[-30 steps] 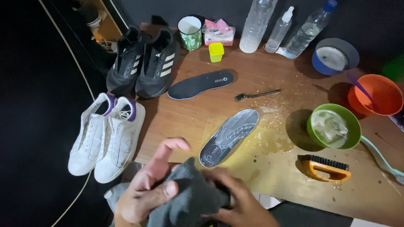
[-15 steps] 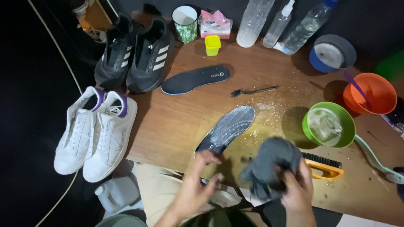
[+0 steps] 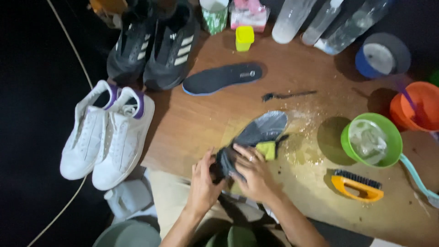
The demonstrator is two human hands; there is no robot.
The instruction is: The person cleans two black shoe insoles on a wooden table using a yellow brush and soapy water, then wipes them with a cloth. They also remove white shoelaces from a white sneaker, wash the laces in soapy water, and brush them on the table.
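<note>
Change: half a second ago the grey cloth (image 3: 227, 161) was held bunched up in the air at lower right, over the orange-handled brush; now it is down on the near end of the wet insole (image 3: 261, 130), lower centre of the frame.
Change, hands: both have closed in on that spot from wider apart; the left was alone at the insole's heel end before.
Reading: judged from this, wiping or drying of the insole is in hand; the brush lies unused.
Left hand (image 3: 201, 183): curled round the near edge of the cloth and the insole's end, gripping both as far as can be seen.
Right hand (image 3: 251, 171): fingers bent, pressing the cloth down onto the insole; a ring shows on one finger.
Wet insole: long rounded sole shape, grey and glossy, lying aslant at centre frame; a small yellow-green piece (image 3: 266, 149) sits just beside the right hand, kind unclear.
Cloth: soft, dark grey, crumpled, matte.
Table (image 3: 201, 123): brown wood grain, wet and speckled with foam right of the insole.
Dry insole (image 3: 222, 78): dark, matte, blue-edged, upper centre, well apart.
Brush (image 3: 356, 185): orange plastic back, dark bristles, lower right.
Green bowl (image 3: 371, 139): round plastic, holds cloudy water, right of centre.
Orange bowl (image 3: 416, 106): far right edge.
Thin small brush (image 3: 288, 95): dark, between the two insoles.
White shoes (image 3: 107, 130): smooth pair, purple collars, left.
Black shoes (image 3: 153, 45): striped pair, upper left.
</note>
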